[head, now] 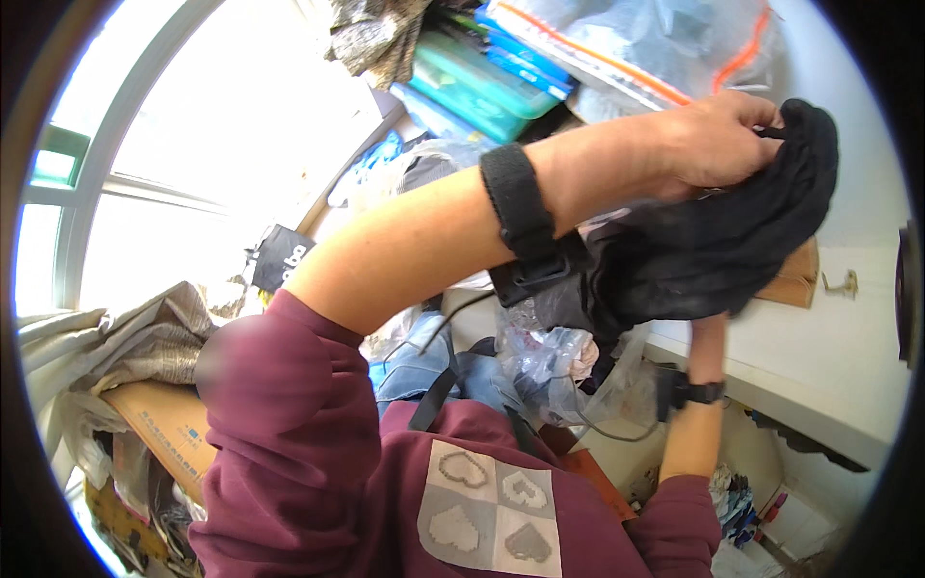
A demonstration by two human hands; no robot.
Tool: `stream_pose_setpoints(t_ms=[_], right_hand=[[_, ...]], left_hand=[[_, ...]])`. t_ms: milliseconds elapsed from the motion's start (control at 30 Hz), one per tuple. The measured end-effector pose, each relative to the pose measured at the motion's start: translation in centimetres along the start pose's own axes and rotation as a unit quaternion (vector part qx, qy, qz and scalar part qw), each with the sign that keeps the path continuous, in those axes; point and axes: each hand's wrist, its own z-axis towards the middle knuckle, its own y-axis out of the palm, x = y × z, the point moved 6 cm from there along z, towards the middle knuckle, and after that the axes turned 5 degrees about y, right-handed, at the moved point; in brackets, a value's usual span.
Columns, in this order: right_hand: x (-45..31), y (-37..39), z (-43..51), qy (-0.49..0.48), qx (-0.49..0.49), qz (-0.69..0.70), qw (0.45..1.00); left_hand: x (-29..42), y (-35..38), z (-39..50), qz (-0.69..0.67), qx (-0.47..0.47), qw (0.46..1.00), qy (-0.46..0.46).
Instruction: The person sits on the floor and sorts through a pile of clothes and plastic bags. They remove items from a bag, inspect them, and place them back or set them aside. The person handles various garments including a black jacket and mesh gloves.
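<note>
At the upper right my left hand point(737, 137) grips the bunched edge of a black cloth item point(694, 246), perhaps a garment, which hangs below it in folds. My right wrist point(707, 354) rises from below to the lower edge of the cloth; the cloth hides my right hand. Black straps with small devices circle both forearms, and thin cables run from them. Below the cloth, clear plastic bags point(556, 361) hold crumpled items.
Teal plastic boxes point(477, 87) and a clear zip bag with orange edging point(621, 43) are piled beyond my left arm. A bright window is at the left, with a cardboard box point(166, 426) below it. A metal hook point(842, 283) is on the white surface at the right.
</note>
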Motion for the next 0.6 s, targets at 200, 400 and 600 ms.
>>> stream_pose_setpoints(t_ms=[200, 400, 600], right_hand=[[23.4, 3.7, 2.1, 0.287, 0.052, 0.189, 0.938], [25.7, 5.5, 5.0, 0.267, 0.147, 0.316, 0.899], [31.0, 8.9, 2.5, 0.367, 0.213, 0.273, 0.863]], left_hand=[[-2.4, -15.0, -1.3, -0.122, 0.191, 0.974, 0.012], [-10.2, -30.7, -17.4, 0.165, 0.248, 0.943, -0.15], [-23.8, -42.5, -39.9, 0.419, 0.329, 0.792, -0.297]])
